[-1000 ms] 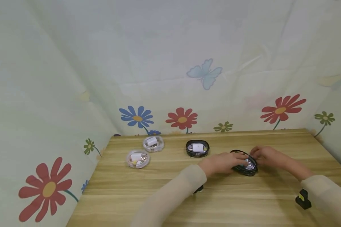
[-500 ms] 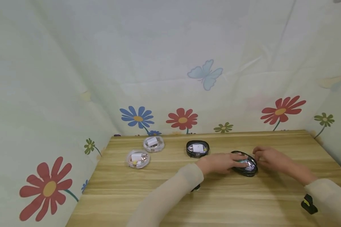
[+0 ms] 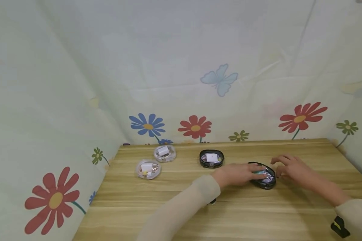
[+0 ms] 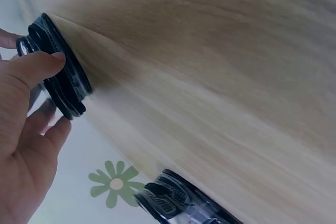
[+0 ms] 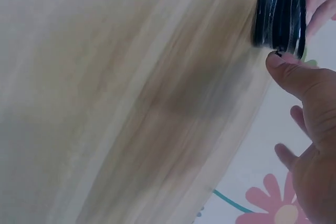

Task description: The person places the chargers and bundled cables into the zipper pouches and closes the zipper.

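My left hand (image 3: pixel 233 174) grips a clear oval case with black edging (image 3: pixel 266 180) on the wooden table. Its fingers lie over the top, and in the left wrist view its thumb presses the banded side of the case (image 4: pixel 62 69). Something shiny and silvery shows through the lid. On the right, my right hand (image 3: pixel 294 170) is held with fingers spread; the right wrist view has its thumb tip at a small dark tab on the lower edge of the case (image 5: pixel 281 17). The other fingers stand apart from it.
A similar black-edged case (image 3: pixel 212 158) holding a white charger plug stands left of my hands. Two clear cases (image 3: pixel 148 169) with white plugs and cables lie farther left. Behind the wooden table (image 3: pixel 250 214) hangs a flowered cloth (image 3: pixel 169 60).
My right hand has drawn slightly right, away from the case, and its fingers have spread. My left hand keeps hold of the case. The other cases lie where they were.
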### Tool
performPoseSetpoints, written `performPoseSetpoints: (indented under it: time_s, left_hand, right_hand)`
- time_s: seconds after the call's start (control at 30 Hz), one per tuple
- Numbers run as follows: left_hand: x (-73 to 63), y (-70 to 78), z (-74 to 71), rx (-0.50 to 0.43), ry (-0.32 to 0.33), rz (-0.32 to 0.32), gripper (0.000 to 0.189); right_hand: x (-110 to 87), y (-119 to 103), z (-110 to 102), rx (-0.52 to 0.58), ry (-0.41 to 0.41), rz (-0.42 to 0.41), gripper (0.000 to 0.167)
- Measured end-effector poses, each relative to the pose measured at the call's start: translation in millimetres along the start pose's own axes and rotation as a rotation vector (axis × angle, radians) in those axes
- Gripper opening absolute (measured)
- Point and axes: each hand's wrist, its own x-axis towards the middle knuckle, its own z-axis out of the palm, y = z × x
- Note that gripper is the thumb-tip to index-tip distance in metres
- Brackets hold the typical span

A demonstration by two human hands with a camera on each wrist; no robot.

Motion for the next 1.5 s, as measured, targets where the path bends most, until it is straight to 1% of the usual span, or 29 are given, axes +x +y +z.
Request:
performPoseSetpoints:
  time_s: [0.03,0.07,0.13,0.17,0.27,0.3,0.37,0.47,0.63,0.73,0.8,0.93,1.03,1.1,1.17,1.23,1.3,1.33,1.4,1.5]
  left_hand:
    - [0.1,0.8,-0.7,0.001,-0.009,-0.017,0.055]
    - [0.1,1.6,-1.3,-0.001,-0.018,-0.032,0.056]
    - [-0.5,3.2,-1.7,-0.015,-0.035,-0.062,0.056]
    - [-0.6,3.8,-1.7,-0.019,-0.040,-0.074,0.056]
    - [-1.7,5.6,-0.5,-0.031,-0.046,-0.098,0.055]
    - [-1.8,6.4,0.5,-0.030,-0.040,-0.098,0.054]
    - [-1.0,7.7,1.6,-0.011,-0.021,-0.093,0.053]
    - [0.4,8.8,2.3,0.020,0.018,-0.083,0.051]
    - [3.0,9.2,0.4,0.063,0.054,-0.074,0.051]
    - [5.8,10.8,-1.3,0.100,0.078,-0.071,0.050]
    - [8.3,12.5,-2.2,0.107,0.081,-0.081,0.049]
    - [14.6,16.4,-4.5,0.090,0.076,-0.131,0.046]
    - [19.0,18.9,-4.7,0.099,0.077,-0.184,0.045]
    - [19.5,19.1,-3.7,0.111,0.065,-0.218,0.048]
    - [18.9,17.7,-1.9,0.110,0.052,-0.236,0.055]
    - [16.4,14.8,0.2,0.087,0.044,-0.235,0.062]
    - [13.2,10.5,2.3,0.049,0.059,-0.215,0.067]
    - [11.4,8.1,3.3,0.029,0.070,-0.201,0.066]
    - [7.8,3.0,4.4,0.018,0.088,-0.170,0.064]
    - [2.8,-4.9,4.5,0.000,0.099,-0.108,0.056]
  right_hand:
    - [-0.7,-1,0,0.000,0.018,-0.009,0.040]
    - [-1.4,-2,0,0.003,0.032,-0.019,0.037]
    - [-1.9,-5,0,0.008,0.048,-0.010,0.037]
    - [-2.1,-7,-1,0.017,0.047,0.010,0.036]
    - [-0.8,-13,-2,0.051,0.009,0.083,0.034]
    - [-0.7,-15,-1,0.060,-0.005,0.103,0.037]
    - [-1.1,-17,-1,0.073,-0.030,0.126,0.036]
    - [-3.7,-17,-1,0.080,-0.039,0.102,0.039]
    - [-7.6,-23,-5,0.076,-0.022,0.076,0.039]
    - [-7.0,-32,-5,0.085,0.001,0.097,0.039]
    - [-5.6,-38,-4,0.102,0.015,0.102,0.038]
    - [-0.6,-51,-2,0.148,-0.003,0.198,0.036]
    - [4.4,-55,1,0.135,-0.010,0.280,0.036]
    - [7.8,-55,4,0.118,-0.002,0.324,0.032]
    - [10.4,-52,7,0.103,0.019,0.371,0.026]
    - [11.7,-47,10,0.102,0.035,0.418,0.021]
    - [12.7,-41,11,0.117,0.037,0.472,0.017]
    - [13.2,-38,12,0.124,0.030,0.494,0.016]
    - [15.8,-32,12,0.140,0.001,0.533,0.014]
    - [23.7,-25,13,0.145,-0.048,0.548,0.012]
